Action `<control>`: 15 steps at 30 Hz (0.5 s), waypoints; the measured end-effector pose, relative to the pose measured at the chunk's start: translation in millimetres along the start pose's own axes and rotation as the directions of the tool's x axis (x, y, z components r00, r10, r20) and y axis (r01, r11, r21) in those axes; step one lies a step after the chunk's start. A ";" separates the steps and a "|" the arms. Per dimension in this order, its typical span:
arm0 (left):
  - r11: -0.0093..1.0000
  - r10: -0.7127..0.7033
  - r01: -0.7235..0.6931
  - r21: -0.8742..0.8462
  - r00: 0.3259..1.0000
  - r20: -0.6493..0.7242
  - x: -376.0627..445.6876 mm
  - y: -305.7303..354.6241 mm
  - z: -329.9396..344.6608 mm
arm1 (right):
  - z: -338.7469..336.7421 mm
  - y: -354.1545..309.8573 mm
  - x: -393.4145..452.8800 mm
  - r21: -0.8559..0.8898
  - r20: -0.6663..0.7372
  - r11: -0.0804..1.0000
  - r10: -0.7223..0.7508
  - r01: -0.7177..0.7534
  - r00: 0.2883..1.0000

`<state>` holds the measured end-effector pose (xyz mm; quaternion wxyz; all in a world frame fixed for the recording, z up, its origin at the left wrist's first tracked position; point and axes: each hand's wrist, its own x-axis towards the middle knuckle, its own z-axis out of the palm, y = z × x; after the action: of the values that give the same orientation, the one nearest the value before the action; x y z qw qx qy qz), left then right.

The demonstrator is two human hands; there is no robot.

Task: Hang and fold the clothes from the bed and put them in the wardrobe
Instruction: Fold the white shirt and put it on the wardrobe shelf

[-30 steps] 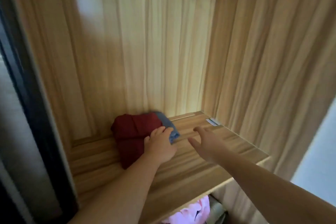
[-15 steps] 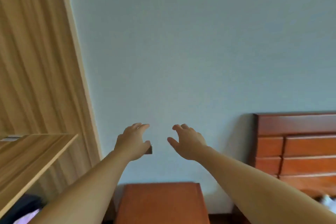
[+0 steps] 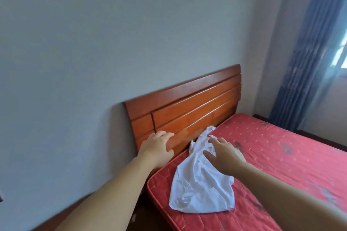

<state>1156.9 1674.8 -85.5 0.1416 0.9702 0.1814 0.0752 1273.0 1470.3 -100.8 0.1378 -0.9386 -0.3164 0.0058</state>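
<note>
Nearest, at six o'clock, a crumpled white garment (image 3: pixel 201 189) lies on the red mattress (image 3: pixel 281 155) close to its near corner. Just beyond, the right hand (image 3: pixel 223 154) hovers over the garment's upper part, fingers spread and relaxed, holding nothing. At ten o'clock from it, the left hand (image 3: pixel 157 146) reaches forward, fingers loosely curved, empty. Farther off, toward twelve o'clock, stands the wooden headboard (image 3: pixel 187 107) against the grey wall (image 3: pixel 93 43); blue curtains (image 3: pixel 309 52) hang at two o'clock.

The right hand (image 3: pixel 224 153) covers the middle of the white garment (image 3: pixel 199 189); whether it touches is unclear. The red mattress (image 3: pixel 281 155) runs off the lower right edge. The blue curtain (image 3: pixel 308 48), upper right, is blurred and cropped.
</note>
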 end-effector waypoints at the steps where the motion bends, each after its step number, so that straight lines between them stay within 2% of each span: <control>1: 1.000 0.028 -0.027 -0.010 0.999 0.027 5.4 9.6 8.0 | -0.4 12.5 -5.1 -0.007 0.004 0.999 0.041 -0.041 0.999; 7: 0.988 0.138 -0.129 -0.085 0.984 0.110 32.4 25.6 45.8 | 4.6 51.2 -17.4 -0.031 -0.011 0.979 0.200 -0.201 0.980; 15: 0.985 0.126 -0.093 -0.145 0.962 0.242 87.8 35.7 108.3 | 38.2 97.0 5.4 -0.011 0.041 0.953 0.302 -0.302 0.952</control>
<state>1271.1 1648.8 -169.2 0.2230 0.9690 0.1026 -0.0284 1331.0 1409.4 -162.6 0.1266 -0.9758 -0.1721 0.0460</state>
